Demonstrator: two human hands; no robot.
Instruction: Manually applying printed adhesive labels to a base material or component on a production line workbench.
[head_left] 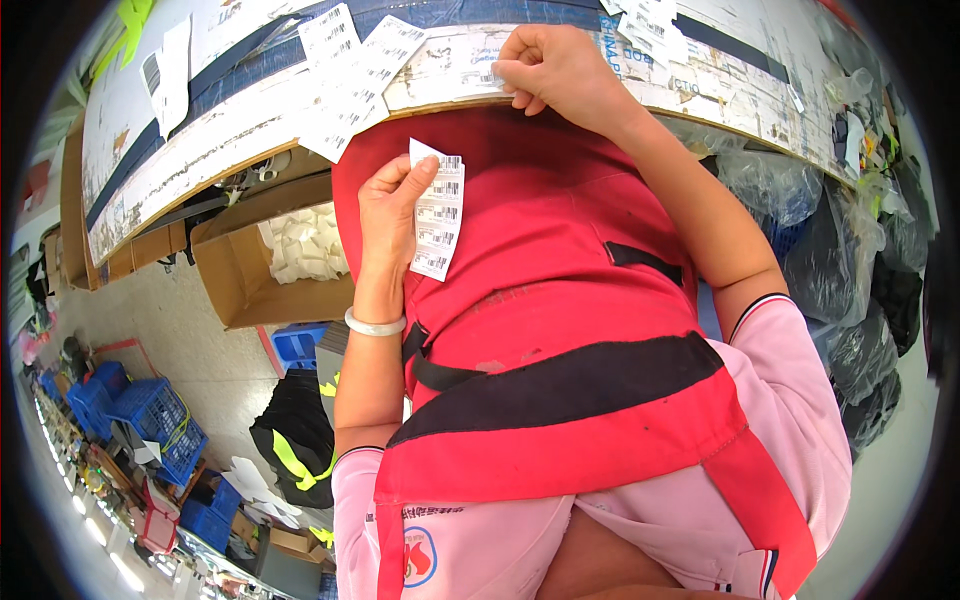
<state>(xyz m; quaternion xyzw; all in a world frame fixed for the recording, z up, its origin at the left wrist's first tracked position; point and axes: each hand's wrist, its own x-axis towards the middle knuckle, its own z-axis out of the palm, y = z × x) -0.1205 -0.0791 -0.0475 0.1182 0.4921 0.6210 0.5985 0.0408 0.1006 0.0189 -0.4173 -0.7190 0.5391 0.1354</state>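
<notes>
on worktable (735, 100), labels (345, 90); beneath, carton (225, 272)

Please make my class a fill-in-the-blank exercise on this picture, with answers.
The left hand holds a label strip whose background is ____.
The apron is mostly ____ in colour.
The bracelet is on the person's ____ side.
The hand over the table is the person's ____ one.

Missing words: white; red; left; right.
</notes>
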